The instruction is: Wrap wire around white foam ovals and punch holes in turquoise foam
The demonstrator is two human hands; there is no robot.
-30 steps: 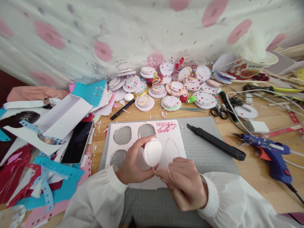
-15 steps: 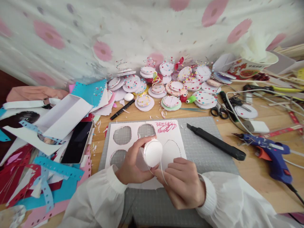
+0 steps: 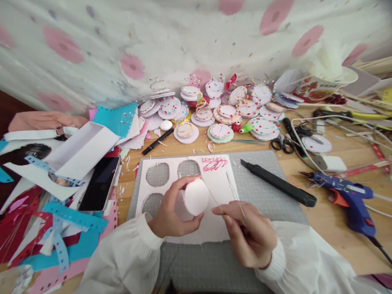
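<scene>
My left hand (image 3: 173, 210) grips a round white disc (image 3: 197, 197) by its edge, thumb below and fingers above. From the disc's upper right edge a thin pale wire (image 3: 214, 196) runs taut to my right hand (image 3: 252, 232), which pinches it between thumb and fingertips. Beyond the pinch, the wire's loose end rises in a narrow loop. Under both hands lies a white sheet (image 3: 219, 228) with round holes cut in it and red scribbles at its top right. The sheet rests on a grey cutting mat (image 3: 260, 212).
A black utility knife (image 3: 278, 183) lies right of the sheet, with a blue glue gun (image 3: 346, 196) beyond it. Several decorated disc stacks (image 3: 220, 132) line the back. On the left are a phone (image 3: 99, 183), a white box (image 3: 81, 151) and paper scraps (image 3: 75, 218).
My right hand has drawn away from the disc to the right, pulling the wire straight. My left hand stays in place, the disc's face turned slightly.
</scene>
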